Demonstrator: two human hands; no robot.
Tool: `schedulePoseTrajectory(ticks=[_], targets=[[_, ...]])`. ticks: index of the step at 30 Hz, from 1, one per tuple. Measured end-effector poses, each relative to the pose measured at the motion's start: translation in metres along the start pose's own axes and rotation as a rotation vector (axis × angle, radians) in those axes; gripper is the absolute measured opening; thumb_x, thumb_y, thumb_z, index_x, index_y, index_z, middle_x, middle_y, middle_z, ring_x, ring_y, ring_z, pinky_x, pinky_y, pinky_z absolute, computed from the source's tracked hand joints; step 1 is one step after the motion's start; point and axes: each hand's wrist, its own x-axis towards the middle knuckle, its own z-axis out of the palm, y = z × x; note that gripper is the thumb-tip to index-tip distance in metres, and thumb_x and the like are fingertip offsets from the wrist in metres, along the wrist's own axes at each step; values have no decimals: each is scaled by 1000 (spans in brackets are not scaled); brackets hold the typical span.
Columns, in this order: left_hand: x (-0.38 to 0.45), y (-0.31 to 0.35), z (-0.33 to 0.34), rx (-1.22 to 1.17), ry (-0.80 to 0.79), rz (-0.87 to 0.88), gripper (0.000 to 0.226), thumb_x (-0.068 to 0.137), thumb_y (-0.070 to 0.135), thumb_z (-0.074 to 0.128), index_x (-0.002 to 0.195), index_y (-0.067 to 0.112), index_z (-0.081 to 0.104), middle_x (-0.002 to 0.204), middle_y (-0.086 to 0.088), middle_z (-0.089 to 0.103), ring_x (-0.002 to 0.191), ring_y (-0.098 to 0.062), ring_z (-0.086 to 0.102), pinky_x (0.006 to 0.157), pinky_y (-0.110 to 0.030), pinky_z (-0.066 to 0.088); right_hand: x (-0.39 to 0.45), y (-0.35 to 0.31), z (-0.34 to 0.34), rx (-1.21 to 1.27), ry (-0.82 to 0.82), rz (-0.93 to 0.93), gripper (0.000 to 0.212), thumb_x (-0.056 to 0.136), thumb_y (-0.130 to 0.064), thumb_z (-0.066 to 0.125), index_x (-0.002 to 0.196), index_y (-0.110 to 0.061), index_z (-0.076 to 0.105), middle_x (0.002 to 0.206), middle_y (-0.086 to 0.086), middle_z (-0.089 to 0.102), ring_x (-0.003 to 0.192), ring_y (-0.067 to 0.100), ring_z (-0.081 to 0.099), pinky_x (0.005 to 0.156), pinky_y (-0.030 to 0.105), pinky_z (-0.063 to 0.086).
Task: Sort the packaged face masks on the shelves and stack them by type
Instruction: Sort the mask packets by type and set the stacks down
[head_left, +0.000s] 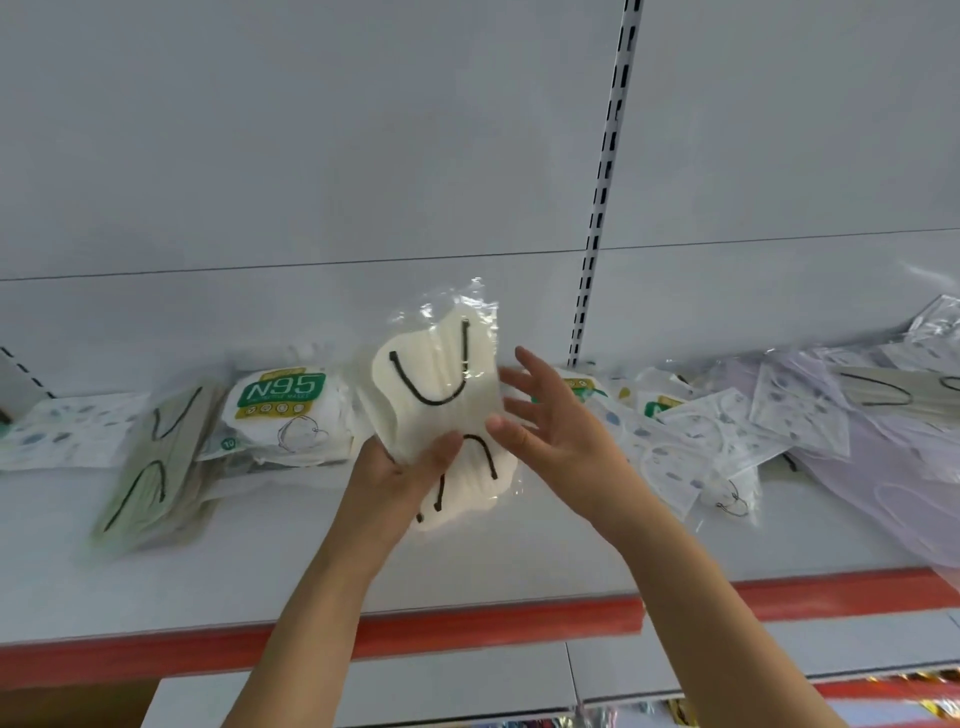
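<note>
My left hand grips a clear pack of cream masks with black ear loops, held upright above the white shelf. My right hand is beside the pack's right edge, fingers spread and thumb touching the pack. On the shelf to the left stand an N95 pack stack, a stack of beige masks with black loops and a printed white pack. To the right lies a loose heap of printed white packs, lilac packs and a beige pack.
The shelf has a red front edge strip and a white back panel with a slotted black upright. A lower shelf shows beneath, with shiny colourful packets at the bottom right.
</note>
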Motion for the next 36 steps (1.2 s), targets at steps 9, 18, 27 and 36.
schedulePoseTrajectory(ticks=[9, 18, 27, 36], targets=[[0, -22, -6, 461, -195, -141, 30, 80, 47, 78, 107, 37, 68, 97, 8, 77, 88, 0, 70, 79, -27, 57, 21, -1, -1, 61, -80, 72, 55, 74, -37, 85, 121, -28, 59, 115, -1, 72, 109, 16, 68, 99, 44, 52], [-22, 0, -23, -8, -231, -396, 28, 97, 26, 67, 123, 16, 64, 109, -3, 78, 95, -27, 76, 53, -30, 55, 59, 0, 35, 296, 79, 291, 21, 92, -42, 65, 103, -25, 69, 98, 0, 75, 96, 18, 71, 92, 42, 55], [-33, 7, -73, 156, 55, -336, 16, 95, 26, 69, 111, 24, 69, 87, 2, 78, 63, -12, 68, 55, -25, 38, 75, 9, 60, 371, 138, 423, 19, 91, -17, 64, 108, -11, 66, 97, 6, 74, 84, 21, 72, 66, 34, 57], [-50, 23, -153, 435, 326, -357, 38, 88, 26, 78, 123, 22, 62, 93, 3, 71, 61, -8, 64, 54, -22, 49, 27, 17, 56, 211, -11, 479, 12, 88, -6, 70, 99, -1, 68, 81, 12, 73, 61, 16, 70, 51, 21, 55]])
